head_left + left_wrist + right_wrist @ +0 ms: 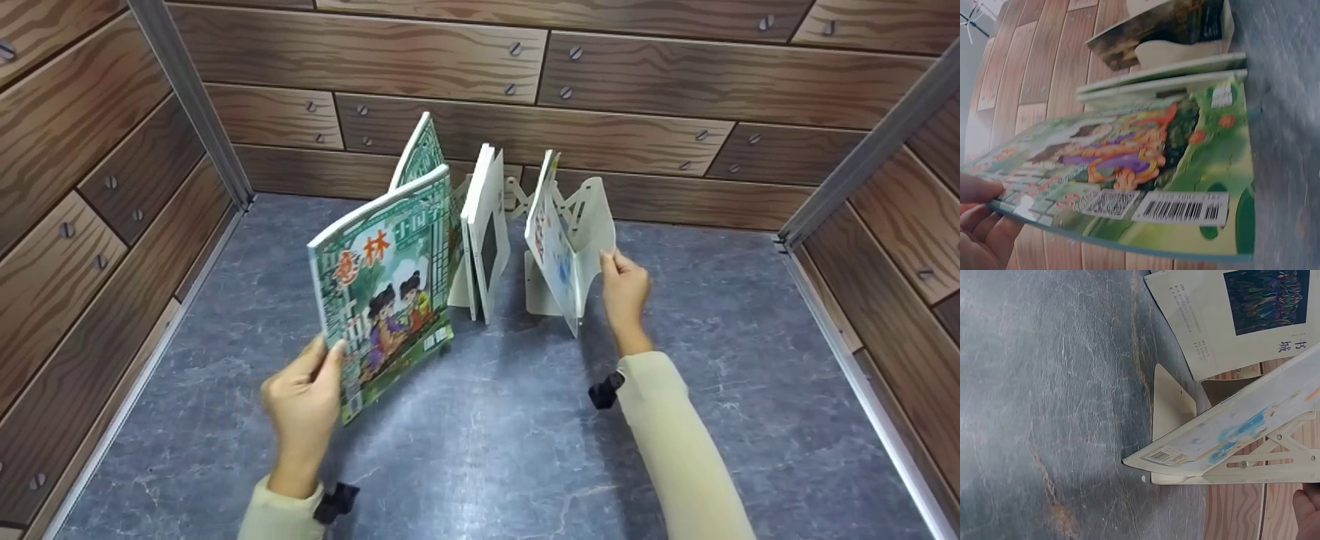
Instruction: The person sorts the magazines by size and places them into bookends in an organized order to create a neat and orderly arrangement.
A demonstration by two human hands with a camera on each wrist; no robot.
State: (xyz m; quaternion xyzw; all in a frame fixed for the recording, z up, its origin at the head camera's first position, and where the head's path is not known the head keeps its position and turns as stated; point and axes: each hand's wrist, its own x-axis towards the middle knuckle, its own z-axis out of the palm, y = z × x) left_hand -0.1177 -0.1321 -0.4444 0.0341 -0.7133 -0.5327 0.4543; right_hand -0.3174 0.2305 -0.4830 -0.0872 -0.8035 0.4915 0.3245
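Observation:
My left hand [304,397] pinches the lower left edge of a green illustrated magazine [401,300], thumb on its cover. In the left wrist view, the magazine's barcode [1182,209] faces the camera. The magazine stands upright and tilted, in front of a second green one [426,150]. My right hand [626,296] pinches the front edge of the cream end plate [598,214] of an expandable metal book rack. A magazine with a blue splash [555,251] leans against that plate. Further left in the rack, two white-edged magazines [491,255] stand close together.
The rack's folding crossbars [1280,441] run along the back. Wood-patterned walls [450,64] enclose the grey marbled floor [465,450] at the back and sides, with metal rails [885,412] along the side edges.

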